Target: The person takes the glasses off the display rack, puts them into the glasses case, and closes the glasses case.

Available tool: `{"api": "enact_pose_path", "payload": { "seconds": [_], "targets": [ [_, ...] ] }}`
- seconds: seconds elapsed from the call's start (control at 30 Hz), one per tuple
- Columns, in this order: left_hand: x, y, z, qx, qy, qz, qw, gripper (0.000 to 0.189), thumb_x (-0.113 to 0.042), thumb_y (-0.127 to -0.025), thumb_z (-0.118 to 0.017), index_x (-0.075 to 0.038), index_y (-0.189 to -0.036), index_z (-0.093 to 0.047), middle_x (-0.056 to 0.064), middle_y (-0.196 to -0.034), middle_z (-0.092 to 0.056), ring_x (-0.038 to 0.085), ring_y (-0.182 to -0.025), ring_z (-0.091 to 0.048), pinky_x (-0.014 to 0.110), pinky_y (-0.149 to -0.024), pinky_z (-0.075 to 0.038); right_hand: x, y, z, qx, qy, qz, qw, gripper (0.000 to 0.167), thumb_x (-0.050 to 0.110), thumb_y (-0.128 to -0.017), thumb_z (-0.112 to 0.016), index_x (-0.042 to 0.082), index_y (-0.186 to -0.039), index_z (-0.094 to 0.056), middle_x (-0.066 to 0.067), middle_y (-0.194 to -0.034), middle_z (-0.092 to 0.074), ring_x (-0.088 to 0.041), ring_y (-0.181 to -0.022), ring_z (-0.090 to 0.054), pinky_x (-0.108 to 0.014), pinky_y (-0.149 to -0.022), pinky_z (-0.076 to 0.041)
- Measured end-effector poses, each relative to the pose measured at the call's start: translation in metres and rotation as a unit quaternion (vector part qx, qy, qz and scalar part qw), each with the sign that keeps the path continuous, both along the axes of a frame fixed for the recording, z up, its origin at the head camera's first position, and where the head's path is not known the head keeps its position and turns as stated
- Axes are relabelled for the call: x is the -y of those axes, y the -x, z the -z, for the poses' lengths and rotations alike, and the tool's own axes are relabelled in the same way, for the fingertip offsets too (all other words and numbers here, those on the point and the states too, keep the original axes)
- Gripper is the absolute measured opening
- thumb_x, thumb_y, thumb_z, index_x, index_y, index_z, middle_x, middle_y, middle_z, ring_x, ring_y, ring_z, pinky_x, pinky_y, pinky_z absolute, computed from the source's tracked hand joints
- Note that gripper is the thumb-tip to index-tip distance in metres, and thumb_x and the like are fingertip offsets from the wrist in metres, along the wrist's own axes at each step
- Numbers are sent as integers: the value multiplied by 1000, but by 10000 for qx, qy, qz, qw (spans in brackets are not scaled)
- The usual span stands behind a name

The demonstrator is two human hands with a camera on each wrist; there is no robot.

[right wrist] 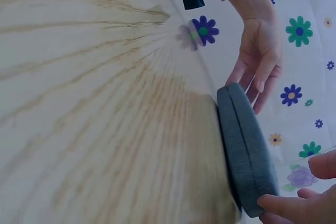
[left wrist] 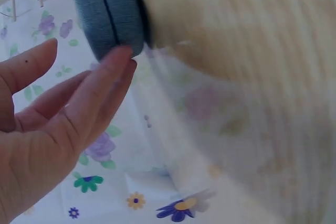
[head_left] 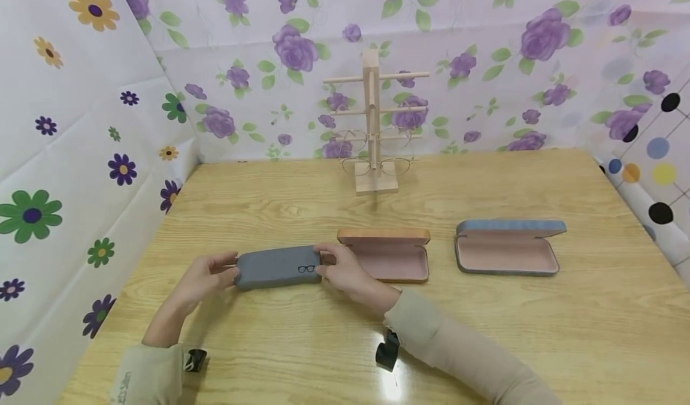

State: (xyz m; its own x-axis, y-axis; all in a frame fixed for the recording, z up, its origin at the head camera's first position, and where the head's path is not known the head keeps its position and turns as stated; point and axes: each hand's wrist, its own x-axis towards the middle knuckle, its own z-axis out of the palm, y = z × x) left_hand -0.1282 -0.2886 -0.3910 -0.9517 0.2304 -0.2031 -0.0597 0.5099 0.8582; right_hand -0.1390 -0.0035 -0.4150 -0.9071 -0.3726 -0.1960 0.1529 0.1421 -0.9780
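Note:
A closed grey-blue glasses case [head_left: 277, 267] lies flat on the table, with a small black glasses print near its right end. My left hand [head_left: 207, 279] is at the case's left end, fingers extended; in the left wrist view the fingertips [left wrist: 122, 53] touch that end while the thumb stands off it. At the opposite end is my right hand [head_left: 345, 270]. One of its fingers [right wrist: 278, 205] touches the case [right wrist: 244, 140] in the right wrist view, and another digit is raised clear. Neither hand is curled round the case.
Just right of the right hand sits an orange-brown glasses case [head_left: 384, 234] with its lid up and pink lining. Farther right, a blue case [head_left: 509, 226] also has its lid up. Behind them, a wooden stand [head_left: 371, 93] bears wire-rimmed glasses [head_left: 396, 166]. Floral cloths [head_left: 469, 21] back the table [head_left: 259, 201].

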Motion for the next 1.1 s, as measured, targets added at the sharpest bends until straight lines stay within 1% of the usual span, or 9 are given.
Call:
{"api": "enact_pose_path", "payload": {
  "seconds": [0.1,0.2,0.33,0.47,0.57,0.67,0.83,0.97,1.1],
  "targets": [
    [-5,-1,-8,-205,304,-204,9991,51,-14,-94,-50,15,-133,-32,33,-127,-42,37,-110,-49,25,-79,-49,-8,-2,-8,-198,-88,-80,9997,42,-3,-88,-54,3,-129,-48,-15,-135,-41,-27,-92,-56,-31,-70,-49],
    [-11,-1,-16,-425,466,-523,9966,51,-19,-94,-51,11,-133,-37,29,-127,-46,35,-112,-48,24,-80,-49,-16,-1,-17,-323,35,-201,9993,41,0,-90,-52,2,-131,-47,-14,-136,-41,-33,-122,-41,-39,-91,-44],
    [-21,-1,-20,-690,289,-817,9938,46,-19,-94,-51,11,-129,-43,28,-124,-49,15,-104,-55,30,-79,-51,-23,-2,-23,-376,229,-330,9985,39,1,-91,-50,-1,-130,-46,-15,-134,-43,-32,-122,-42,-40,-94,-41],
    [-32,-1,-22,-863,89,-917,9920,42,-19,-94,-53,9,-125,-48,27,-120,-53,10,-97,-58,30,-76,-52,-30,-2,-27,-358,290,-389,9982,38,5,-91,-53,-1,-129,-47,-14,-132,-46,-28,-119,-45,-39,-89,-44],
    [-41,1,-27,-1012,-62,-867,9911,41,-20,-93,-53,8,-123,-51,26,-117,-55,13,-97,-60,29,-75,-52,-36,-2,-33,-457,217,-424,9978,37,9,-91,-55,1,-127,-50,-12,-129,-49,-25,-115,-49,-37,-87,-45],
    [-50,4,-32,-1145,-320,-790,9898,40,-20,-93,-55,7,-121,-53,26,-114,-57,3,-91,-60,28,-74,-52,-42,-2,-39,-549,124,-463,9973,36,10,-91,-56,3,-125,-51,-9,-126,-51,-23,-112,-50,-35,-89,-45],
    [-65,10,-37,-1276,-830,-681,9860,39,-20,-91,-56,7,-120,-54,25,-112,-58,6,-89,-62,28,-74,-52,-53,-1,-48,-722,-99,-485,9962,35,13,-90,-57,5,-124,-53,-8,-122,-55,-22,-112,-51,-35,-92,-43],
    [-77,14,-38,-1570,-1110,-583,9796,34,-12,-91,-56,10,-117,-54,26,-108,-59,11,-88,-63,28,-71,-53,-63,2,-53,-851,-231,-545,9946,35,16,-90,-58,6,-124,-53,-8,-120,-57,-20,-111,-52,-35,-95,-39],
    [-87,20,-37,-1707,-1366,-547,9743,31,-6,-90,-57,12,-116,-55,25,-105,-61,14,-88,-63,27,-70,-53,-74,7,-56,-796,-3,-714,9943,37,15,-92,-55,0,-126,-50,-15,-122,-54,-27,-110,-53,-39,-95,-40]
  ]
}}
